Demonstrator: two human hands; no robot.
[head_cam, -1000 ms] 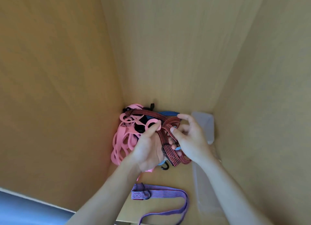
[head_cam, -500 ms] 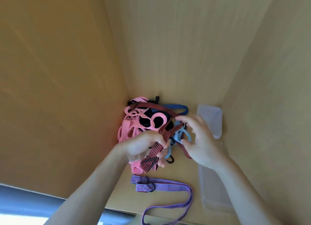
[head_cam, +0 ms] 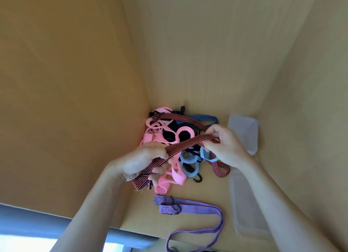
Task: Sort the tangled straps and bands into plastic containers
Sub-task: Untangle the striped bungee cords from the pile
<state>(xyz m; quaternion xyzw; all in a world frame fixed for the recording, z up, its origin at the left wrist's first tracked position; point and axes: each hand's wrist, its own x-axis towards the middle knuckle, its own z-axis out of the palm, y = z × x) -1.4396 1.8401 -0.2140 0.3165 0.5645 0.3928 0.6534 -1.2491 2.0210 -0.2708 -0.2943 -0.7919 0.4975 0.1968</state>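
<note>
The red strap (head_cam: 190, 144) spans both hands, low-left to high-right | left hand (head_cam: 139, 163) grips its near end | right hand (head_cam: 226, 146) pinches it, nearer container (head_cam: 243, 133) | far run apparently caught in tangle (head_cam: 160, 136) beyond.

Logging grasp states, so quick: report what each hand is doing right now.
Left hand: closed, fingers gripping the red-and-black striped elastic strap.
Right hand: closed, fingers pinching the same strap's other end of the taut stretch.

tangle (head_cam: 169, 136) fills corner, floor (head_cam: 203, 193) beside open
</note>
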